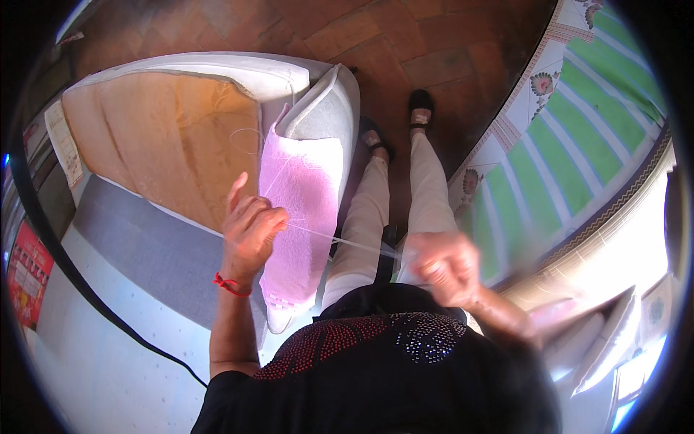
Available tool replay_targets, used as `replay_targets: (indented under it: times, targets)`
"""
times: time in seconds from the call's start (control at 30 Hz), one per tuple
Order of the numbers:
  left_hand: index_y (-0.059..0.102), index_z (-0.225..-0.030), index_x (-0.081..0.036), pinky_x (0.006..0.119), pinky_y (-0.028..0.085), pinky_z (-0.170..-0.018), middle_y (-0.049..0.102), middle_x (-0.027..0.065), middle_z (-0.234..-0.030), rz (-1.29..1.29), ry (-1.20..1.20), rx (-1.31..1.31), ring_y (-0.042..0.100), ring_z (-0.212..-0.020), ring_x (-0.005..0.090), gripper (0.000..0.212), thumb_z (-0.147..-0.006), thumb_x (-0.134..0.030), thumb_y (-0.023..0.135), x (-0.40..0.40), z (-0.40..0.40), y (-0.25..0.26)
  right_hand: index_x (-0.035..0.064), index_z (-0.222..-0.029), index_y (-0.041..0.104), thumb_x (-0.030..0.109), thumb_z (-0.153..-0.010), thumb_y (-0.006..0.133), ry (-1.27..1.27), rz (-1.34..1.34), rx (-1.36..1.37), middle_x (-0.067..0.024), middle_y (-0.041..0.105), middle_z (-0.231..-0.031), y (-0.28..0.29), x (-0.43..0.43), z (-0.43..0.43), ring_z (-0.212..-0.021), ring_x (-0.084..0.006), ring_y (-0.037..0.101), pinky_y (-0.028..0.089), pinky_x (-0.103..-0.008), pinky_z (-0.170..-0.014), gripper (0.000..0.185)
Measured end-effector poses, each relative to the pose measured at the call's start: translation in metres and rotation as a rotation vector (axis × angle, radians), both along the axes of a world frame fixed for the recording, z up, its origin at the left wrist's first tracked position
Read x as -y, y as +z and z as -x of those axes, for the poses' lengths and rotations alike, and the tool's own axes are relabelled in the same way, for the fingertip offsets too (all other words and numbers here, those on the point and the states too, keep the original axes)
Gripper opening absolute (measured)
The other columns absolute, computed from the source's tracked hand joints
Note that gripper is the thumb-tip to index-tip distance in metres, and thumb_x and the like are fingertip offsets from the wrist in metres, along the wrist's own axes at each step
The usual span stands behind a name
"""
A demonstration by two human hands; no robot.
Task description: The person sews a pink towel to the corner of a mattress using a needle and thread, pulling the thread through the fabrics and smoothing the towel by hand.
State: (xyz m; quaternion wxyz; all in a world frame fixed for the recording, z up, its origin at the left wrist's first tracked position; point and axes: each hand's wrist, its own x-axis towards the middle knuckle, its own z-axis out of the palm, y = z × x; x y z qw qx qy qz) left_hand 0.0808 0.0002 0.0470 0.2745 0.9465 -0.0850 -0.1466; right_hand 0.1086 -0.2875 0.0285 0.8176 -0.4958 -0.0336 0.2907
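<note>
My left hand [252, 228], with a red cord bracelet at the wrist, pinches a thin white thread [314, 232] between closed fingers. The thread runs taut across to my right hand [447, 266], which is closed on it and blurred. Whether a needle is in either hand cannot be told. Below the left hand a pink terry towel [303, 190] drapes over the grey padded arm of a sofa [320, 106]. Loose loops of thread lie over the towel and beside it.
An orange-brown cushion or mat [173, 141] covers the sofa seat at left. A green-and-white striped cloth [547, 173] lies over a bed edge at right. Brick-like floor tiles [390, 59] show ahead of my feet. A black cable [97, 304] curves at lower left.
</note>
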Motion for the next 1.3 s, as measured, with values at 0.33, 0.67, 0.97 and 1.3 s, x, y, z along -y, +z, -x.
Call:
replay_targets:
  times: [0.33,0.67,0.97,1.3]
  targets:
    - [0.063,-0.081,-0.001,0.032,0.045,-0.068,0.054,0.0081,-0.072,-0.26,0.217,-0.102,0.054,-0.068,0.0226,0.003,-0.078,-0.002,0.063,-0.073,0.018,0.023,0.0034,-0.091,0.053,0.002,-0.089,0.053,0.039,0.805,-0.11,-0.0002,0.048,-0.065,-0.04,0.023,0.034,-0.056,-0.0055,0.04,0.037,-0.0212,-0.051,0.003]
    - [0.06,-0.079,0.003,0.024,0.04,-0.049,0.058,0.0111,-0.065,-0.504,0.224,0.693,0.053,-0.057,0.0178,0.019,-0.092,-0.011,0.055,-0.089,0.009,0.123,0.0101,-0.092,0.057,0.013,-0.076,0.067,0.079,0.414,0.528,-0.0081,0.061,-0.077,-0.05,-0.154,-0.026,-0.067,-0.0254,0.061,0.05,-0.0355,-0.056,0.019]
    - [0.052,-0.121,0.002,0.045,0.034,-0.1,0.05,0.0164,-0.128,0.062,0.73,0.209,0.046,-0.118,0.0287,0.043,-0.095,-0.032,0.047,-0.1,0.033,0.131,0.0067,-0.066,0.05,0.01,-0.074,0.068,0.043,-0.229,0.502,-0.0056,0.045,-0.062,0.059,-0.143,-0.004,-0.057,-0.0219,0.051,0.041,-0.0328,-0.049,0.02]
    - [0.062,-0.079,-0.006,0.049,0.025,-0.109,0.063,0.0067,-0.083,0.398,0.093,-0.193,0.062,-0.089,0.0228,0.005,-0.075,-0.003,0.064,0.016,0.009,0.1,0.0035,-0.068,0.051,0.003,-0.08,0.062,0.339,-0.652,0.19,-0.0062,0.048,-0.058,0.123,-0.06,-0.057,-0.051,-0.0227,0.048,0.037,-0.0346,-0.048,0.016]
